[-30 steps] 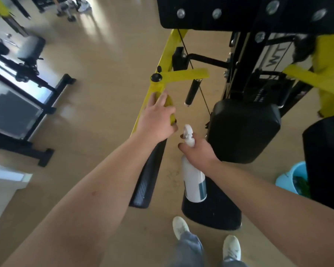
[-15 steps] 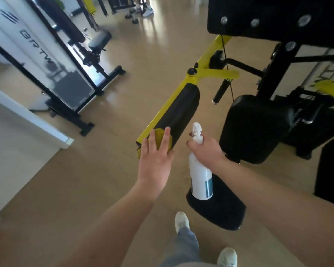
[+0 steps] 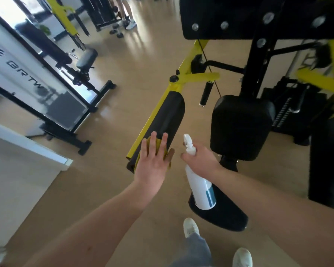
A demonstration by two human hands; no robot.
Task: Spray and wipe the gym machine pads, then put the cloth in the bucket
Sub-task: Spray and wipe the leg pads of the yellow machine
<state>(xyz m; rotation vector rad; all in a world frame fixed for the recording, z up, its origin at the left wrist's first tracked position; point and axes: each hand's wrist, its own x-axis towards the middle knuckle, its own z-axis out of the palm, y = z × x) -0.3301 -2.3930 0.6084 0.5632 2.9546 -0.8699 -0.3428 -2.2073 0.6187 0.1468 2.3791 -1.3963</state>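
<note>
My left hand [image 3: 153, 164] lies flat, fingers spread, pressing a yellow cloth [image 3: 158, 146] onto the near end of a long black arm pad [image 3: 168, 116] fixed to a yellow bar. My right hand [image 3: 200, 160] grips the neck of a white spray bottle [image 3: 200, 186] with a blue label, nozzle up, just right of the pad. A square black pad [image 3: 241, 126] sits to the right, and a round black seat pad [image 3: 220, 214] lies below the bottle. The bucket is out of view.
The yellow and black machine frame [image 3: 258, 54] rises at the upper right. Another machine with a white panel [image 3: 52, 89] stands at the left. A white ledge [image 3: 27, 147] juts in at left. My white shoes [image 3: 190, 227] stand on the wooden floor. A person's legs [image 3: 127, 14] show far back.
My left hand slid the cloth from the pad's far end down to its near end. The view swung left and the bucket left the frame. The bottle stayed beside the pad.
</note>
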